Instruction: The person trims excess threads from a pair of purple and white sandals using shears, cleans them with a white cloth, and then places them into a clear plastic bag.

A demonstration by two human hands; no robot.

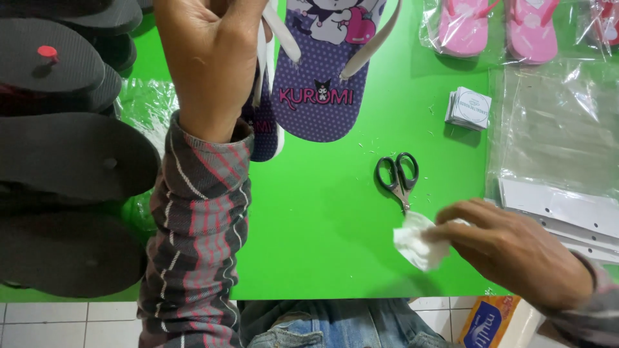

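1. Nearest the camera, at the bottom edge, denim-clad legs (322, 325) show below the table, and an orange and blue packet (490, 322) is cut off by the frame at the lower right.
2. The right hand (516, 248) comes in from the lower right in a striped sleeve. Its fingers are closed on a crumpled white cloth (419, 241), pressed against the green table (322, 212). The fingertips are buried in the cloth, so the exact grip is hard to make out.
3. Just beyond the cloth lie black-handled scissors (398, 177), blades pointing at the cloth; the blade tips are hidden under it.
4. To the right, white punched card strips (561, 209) lie partly under a sheet of clear plastic bags (554, 129), cut off at the right edge.
5. The left hand (209, 61), on a forearm in a grey and pink striped sleeve (196, 238), is raised at the top left. Only its back shows; its fingers run out of frame, though they seem closed around the white straps (274, 32) of a purple sandal (322, 84).
6. A second purple sandal (264, 125) is mostly hidden behind the wrist and the first.
7. At the left, a stack of black soles (64, 161) lies underside up, running out of view.
8. Farther off sit a small pile of white tags (469, 108) and bagged pink sandals (496, 26), clipped by the top edge.
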